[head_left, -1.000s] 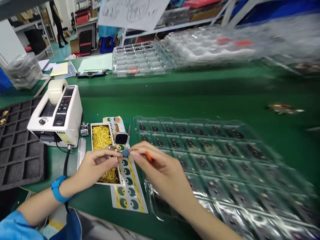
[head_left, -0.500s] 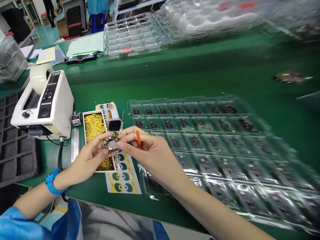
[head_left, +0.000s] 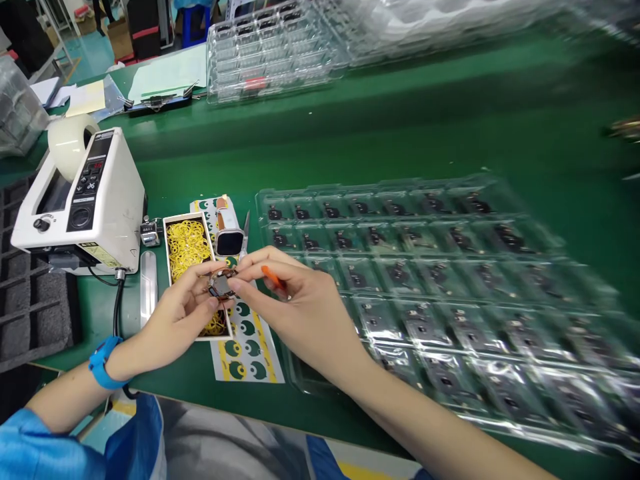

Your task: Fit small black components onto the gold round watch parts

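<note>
The left hand [head_left: 183, 310] was clamped on a small round part [head_left: 220, 287] in front of the right edge of the white box [head_left: 184, 215] of yellow rings. The right hand [head_left: 297, 297], to the right of the box, gripped an orange tool [head_left: 273, 277], its fingertips at the part's edge. A patterned sheet [head_left: 253, 353] and a watch [head_left: 229, 241] lay just right of the box; a tape dispenser [head_left: 113, 207] stood left of it on the counter [head_left: 400, 140].
</note>
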Motion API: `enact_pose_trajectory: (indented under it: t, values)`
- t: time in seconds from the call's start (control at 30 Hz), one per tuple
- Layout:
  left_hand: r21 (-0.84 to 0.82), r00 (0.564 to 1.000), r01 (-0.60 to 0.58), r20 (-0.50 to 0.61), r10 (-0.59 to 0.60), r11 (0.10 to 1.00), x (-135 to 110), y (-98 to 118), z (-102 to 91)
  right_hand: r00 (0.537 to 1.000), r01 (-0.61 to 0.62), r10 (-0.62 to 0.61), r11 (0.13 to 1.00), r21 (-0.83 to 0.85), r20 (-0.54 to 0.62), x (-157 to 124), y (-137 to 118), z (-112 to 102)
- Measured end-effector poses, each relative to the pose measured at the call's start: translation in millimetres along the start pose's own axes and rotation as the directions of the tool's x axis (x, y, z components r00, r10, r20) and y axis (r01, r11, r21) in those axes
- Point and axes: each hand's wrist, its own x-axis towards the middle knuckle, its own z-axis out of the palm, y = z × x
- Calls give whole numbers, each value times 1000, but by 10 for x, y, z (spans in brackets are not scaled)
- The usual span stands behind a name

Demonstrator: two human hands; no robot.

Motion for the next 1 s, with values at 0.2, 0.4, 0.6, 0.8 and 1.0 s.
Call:
enact_pose_trajectory:
  t: [0.2, 0.4, 0.6, 0.8, 1.0]
  values:
    - [-41, 998, 18, -67, -21, 999, 9, 8, 76, 995, 88, -90, 993, -79, -33, -24, 40, 34]
    - [-8, 988, 34, -153, -35, 999, 23, -6, 98, 989, 145, -149, 980, -139, -15, -38, 54, 68]
    - [-37, 968, 22, -249, -31, 999, 46, -2, 125, 966, 219, -246, 944, -248, -80, -80, 82, 129]
    - [-27, 960, 53, -274, -59, 998, 38, -5, 121, 981, 194, -190, 964, -184, 42, -36, 97, 110]
    - [463, 977, -4, -187, 102, 886, 18, 41, 28, 931, 362, -359, 893, -267, 60, -6, 95, 75]
